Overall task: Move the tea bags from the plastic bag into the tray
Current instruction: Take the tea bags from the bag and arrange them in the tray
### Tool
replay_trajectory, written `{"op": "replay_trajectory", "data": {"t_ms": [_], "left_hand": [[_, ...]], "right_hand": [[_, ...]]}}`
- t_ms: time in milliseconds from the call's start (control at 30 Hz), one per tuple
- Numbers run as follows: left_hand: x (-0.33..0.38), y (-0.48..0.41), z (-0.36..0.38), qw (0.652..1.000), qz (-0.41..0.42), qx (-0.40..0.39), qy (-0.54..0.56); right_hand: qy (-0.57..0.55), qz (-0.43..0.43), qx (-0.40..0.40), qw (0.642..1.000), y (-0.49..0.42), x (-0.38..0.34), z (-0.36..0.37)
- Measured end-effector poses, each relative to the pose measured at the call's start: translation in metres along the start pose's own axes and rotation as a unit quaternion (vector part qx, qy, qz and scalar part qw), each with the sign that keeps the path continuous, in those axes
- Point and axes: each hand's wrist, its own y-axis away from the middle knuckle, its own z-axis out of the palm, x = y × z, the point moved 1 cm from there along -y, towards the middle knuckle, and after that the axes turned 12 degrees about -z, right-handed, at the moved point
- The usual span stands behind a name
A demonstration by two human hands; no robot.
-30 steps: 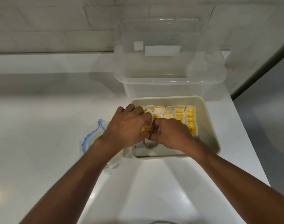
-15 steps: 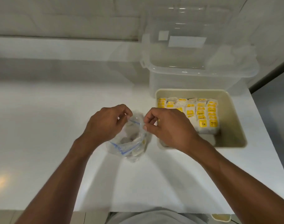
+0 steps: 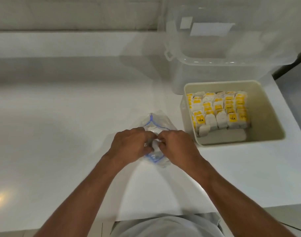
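Tea bags [image 3: 155, 145] show as blurred white shapes inside the clear plastic bag [image 3: 151, 123], which lies on the white countertop [image 3: 60, 134] a little beyond the person's grey shirt [image 3: 163, 226]. Both forearms reach forward and meet over it. The left hand [image 3: 129, 144] has its fingers curled round the bag's left side, gripping the plastic. The right hand [image 3: 179, 146] is curled too, its fingertips pinching the bag at the middle, almost touching the left hand's fingers. The blue zip line of the bag shows both nearer than the hands and beyond them.

Farther off to the right, well apart from the bag, stands the beige tray [image 3: 269, 120]. Rows of yellow-tagged tea bags [image 3: 220, 110] stand upright in its far and left part, some tags reading TEA, and its near strip of floor is bare. Just behind the tray sits a clear storage box [image 3: 214, 65] with a side latch [image 3: 169, 54] and white labels [image 3: 212, 29]. It stands against the pale wall [image 3: 77, 12].
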Motion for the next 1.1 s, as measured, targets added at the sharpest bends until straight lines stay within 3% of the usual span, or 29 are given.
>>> {"op": "replay_trajectory", "data": {"t_ms": [133,333,433,533,600,667,767,833,867,900,967,1000,1100], "left_hand": [[-0.003,-0.007,-0.002,1.000,-0.006,-0.019,-0.005],[-0.009,-0.006,-0.012,0.982,-0.009,-0.045,0.181],[-0.011,-0.006,-0.013,0.946,-0.032,-0.072,0.315],[-0.011,0.000,-0.009,0.892,-0.083,-0.086,0.435],[-0.010,0.002,-0.013,0.855,-0.106,-0.102,0.498],[-0.008,0.003,-0.022,0.823,-0.113,-0.128,0.541],[-0.002,0.004,-0.035,0.809,-0.097,-0.177,0.553],[0.000,0.005,-0.038,0.813,-0.087,-0.195,0.543],[0.001,0.004,-0.037,0.827,-0.083,-0.185,0.525],[0.000,0.002,-0.034,0.862,-0.078,-0.150,0.478],[0.003,-0.005,-0.027,0.951,-0.052,-0.067,0.297],[0.008,-0.006,-0.024,0.978,-0.037,-0.046,0.198],[0.027,-0.007,-0.008,0.999,-0.024,-0.027,0.029]], "right_hand": [[-0.056,0.022,0.027,0.998,0.004,0.000,0.009],[-0.145,0.045,0.021,0.988,0.013,0.005,0.017],[-0.328,0.079,0.087,0.937,0.013,0.008,0.013],[-0.426,0.053,0.119,0.895,0.017,0.005,0.006],[-0.417,-0.020,0.119,0.901,0.023,0.001,-0.002],[-0.340,-0.074,0.115,0.930,0.027,-0.001,-0.007],[-0.225,-0.069,0.148,0.961,0.025,-0.004,-0.007],[-0.199,-0.050,0.191,0.960,0.026,-0.007,-0.011],[-0.189,-0.045,0.217,0.957,0.027,-0.006,-0.015],[-0.182,-0.041,0.240,0.953,0.029,-0.004,-0.020],[-0.171,-0.029,0.270,0.947,0.031,0.003,-0.031],[-0.184,-0.017,0.273,0.944,0.032,0.006,-0.035],[-0.288,0.021,0.254,0.923,0.034,0.013,-0.041]]}}
